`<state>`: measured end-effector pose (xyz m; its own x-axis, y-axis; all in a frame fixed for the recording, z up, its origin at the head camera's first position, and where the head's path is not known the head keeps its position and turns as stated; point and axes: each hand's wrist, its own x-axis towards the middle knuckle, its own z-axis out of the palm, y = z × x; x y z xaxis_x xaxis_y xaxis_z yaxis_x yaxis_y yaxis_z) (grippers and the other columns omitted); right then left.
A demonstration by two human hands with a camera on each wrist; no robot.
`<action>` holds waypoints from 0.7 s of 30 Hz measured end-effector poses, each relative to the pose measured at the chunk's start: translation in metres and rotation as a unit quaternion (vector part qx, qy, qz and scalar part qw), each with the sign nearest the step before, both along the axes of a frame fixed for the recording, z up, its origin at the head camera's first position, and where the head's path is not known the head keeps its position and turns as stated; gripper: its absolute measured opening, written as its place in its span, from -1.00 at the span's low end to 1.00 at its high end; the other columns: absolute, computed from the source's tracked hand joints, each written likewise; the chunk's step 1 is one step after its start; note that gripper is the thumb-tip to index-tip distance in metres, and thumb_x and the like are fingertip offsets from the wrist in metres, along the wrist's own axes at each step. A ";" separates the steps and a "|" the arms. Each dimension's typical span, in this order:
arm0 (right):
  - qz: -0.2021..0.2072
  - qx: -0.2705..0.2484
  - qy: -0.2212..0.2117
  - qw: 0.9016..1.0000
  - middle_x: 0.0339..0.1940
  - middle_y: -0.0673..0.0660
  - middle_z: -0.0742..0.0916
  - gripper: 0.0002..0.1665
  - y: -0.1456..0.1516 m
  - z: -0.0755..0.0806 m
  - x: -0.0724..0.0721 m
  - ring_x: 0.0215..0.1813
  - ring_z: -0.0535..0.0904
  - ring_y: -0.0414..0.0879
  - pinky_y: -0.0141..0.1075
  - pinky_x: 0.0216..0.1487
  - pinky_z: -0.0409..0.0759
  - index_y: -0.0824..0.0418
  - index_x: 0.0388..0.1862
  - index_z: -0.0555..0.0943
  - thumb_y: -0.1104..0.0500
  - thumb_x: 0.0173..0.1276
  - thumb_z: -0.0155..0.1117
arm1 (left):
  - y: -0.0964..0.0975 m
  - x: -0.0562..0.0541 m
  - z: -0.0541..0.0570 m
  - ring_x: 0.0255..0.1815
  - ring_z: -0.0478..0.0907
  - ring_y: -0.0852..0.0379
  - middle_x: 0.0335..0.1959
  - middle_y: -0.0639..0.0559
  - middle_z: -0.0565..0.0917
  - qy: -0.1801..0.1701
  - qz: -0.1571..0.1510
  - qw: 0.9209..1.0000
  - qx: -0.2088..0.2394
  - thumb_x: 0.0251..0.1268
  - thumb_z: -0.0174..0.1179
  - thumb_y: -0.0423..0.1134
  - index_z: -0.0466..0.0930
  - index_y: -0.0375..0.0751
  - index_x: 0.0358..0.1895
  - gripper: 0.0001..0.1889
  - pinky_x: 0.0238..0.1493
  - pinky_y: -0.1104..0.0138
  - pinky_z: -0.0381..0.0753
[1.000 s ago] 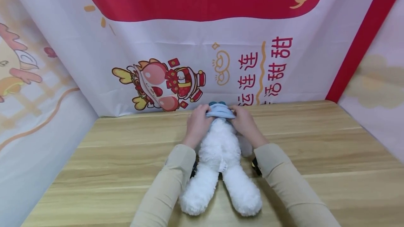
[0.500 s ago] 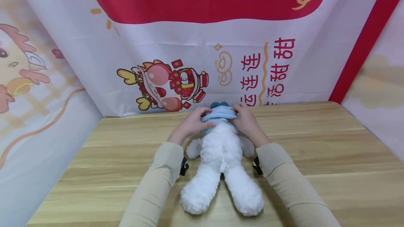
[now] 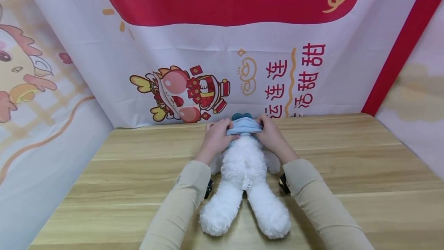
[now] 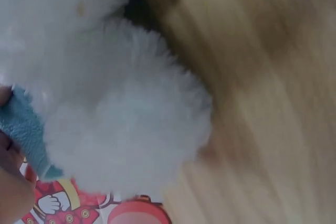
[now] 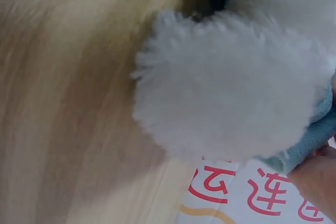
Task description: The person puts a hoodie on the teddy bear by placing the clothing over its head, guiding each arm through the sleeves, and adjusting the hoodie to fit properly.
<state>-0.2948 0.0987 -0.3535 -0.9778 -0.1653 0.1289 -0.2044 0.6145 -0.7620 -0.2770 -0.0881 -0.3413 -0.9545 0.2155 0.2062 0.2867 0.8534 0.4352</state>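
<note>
A white plush toy (image 3: 244,161) lies on the wooden table with its legs toward the person and a small tag (image 3: 246,183) between them. A light blue fabric piece (image 3: 244,125) covers its head end, and a teal bow-like shape (image 3: 241,116) shows just beyond. My left hand (image 3: 216,137) pinches the fabric's left edge between thumb and fingers. On the opposite side my right hand (image 3: 272,135) grips the right edge. Each wrist view is mostly filled by a fluffy paw (image 4: 131,119), with blue fabric (image 5: 310,142) partly hidden behind it. The toy's head is hidden.
The wooden table (image 3: 138,180) ends at a white and red printed cloth backdrop (image 3: 194,38), close behind the toy's head. Printed cloth (image 3: 45,126) also hangs on the left side. Dark wrist devices (image 3: 284,183) sit by the sleeves.
My left hand spread outward at the fabric's left side half a second ago, then came back in and closed on its edge. My right hand keeps its grip on the right edge.
</note>
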 end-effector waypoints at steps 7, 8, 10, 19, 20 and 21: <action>-0.008 -0.002 -0.062 0.998 0.16 0.33 0.54 -0.49 0.004 0.003 0.000 0.19 0.46 0.15 0.01 0.27 0.44 0.31 0.20 0.34 0.30 0.29 0.19 | 0.007 0.000 -0.006 -0.34 0.41 0.05 -0.51 0.05 0.46 0.054 0.036 0.998 0.007 0.14 0.36 -0.16 0.35 -0.09 -0.45 -0.70 0.00 0.12 0.30; -0.005 0.002 -0.064 0.998 0.16 0.32 0.55 -0.50 0.005 0.004 0.000 0.19 0.47 0.15 0.01 0.27 0.44 0.31 0.20 0.35 0.28 0.30 0.19 | 0.008 0.000 -0.007 -0.35 0.40 0.05 -0.52 0.04 0.45 0.062 0.040 0.997 0.011 0.13 0.36 -0.20 0.35 -0.10 -0.47 -0.70 -0.03 0.14 0.30; 0.003 0.016 -0.058 0.998 0.16 0.32 0.56 -0.52 0.006 0.004 0.000 0.18 0.47 0.15 0.01 0.28 0.44 0.33 0.18 0.39 0.25 0.31 0.20 | 0.008 0.001 -0.007 -0.37 0.40 0.01 -0.52 0.00 0.47 0.071 0.043 0.996 0.023 0.14 0.35 -0.26 0.37 -0.13 -0.48 -0.72 -0.07 0.16 0.31; 0.035 -0.002 -0.020 0.999 0.09 0.30 0.56 -0.63 0.003 0.003 0.001 0.13 0.46 0.12 0.02 0.23 0.43 0.34 0.05 0.42 0.30 0.27 0.16 | -0.002 -0.004 0.010 0.26 0.45 -0.11 0.20 -0.18 0.54 -0.115 0.010 0.990 0.082 0.19 0.31 -0.23 0.31 -0.24 0.33 -0.37 0.36 0.10 0.35; 0.036 -0.007 -0.020 0.999 0.09 0.30 0.56 -0.64 0.002 0.003 0.001 0.14 0.45 0.12 0.02 0.24 0.43 0.34 0.05 0.43 0.31 0.26 0.15 | -0.003 -0.005 0.012 0.30 0.42 -0.10 0.25 -0.18 0.51 -0.134 0.000 0.988 0.079 0.20 0.30 -0.23 0.29 -0.23 0.36 -0.35 0.36 0.10 0.36; 0.036 -0.008 -0.021 0.999 0.09 0.30 0.55 -0.65 0.001 0.003 0.000 0.14 0.44 0.13 0.03 0.25 0.42 0.34 0.04 0.43 0.33 0.26 0.14 | -0.004 -0.006 0.015 0.33 0.39 -0.10 0.29 -0.16 0.48 -0.148 -0.008 0.986 0.074 0.20 0.30 -0.22 0.30 -0.24 0.36 -0.35 0.38 0.10 0.34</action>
<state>-0.2943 0.1001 -0.3505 -0.9682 -0.2332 0.0902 -0.2141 0.5873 -0.7805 -0.2829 -0.0922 -0.3267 -0.9742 0.2203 -0.0500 0.1422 0.7700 0.6220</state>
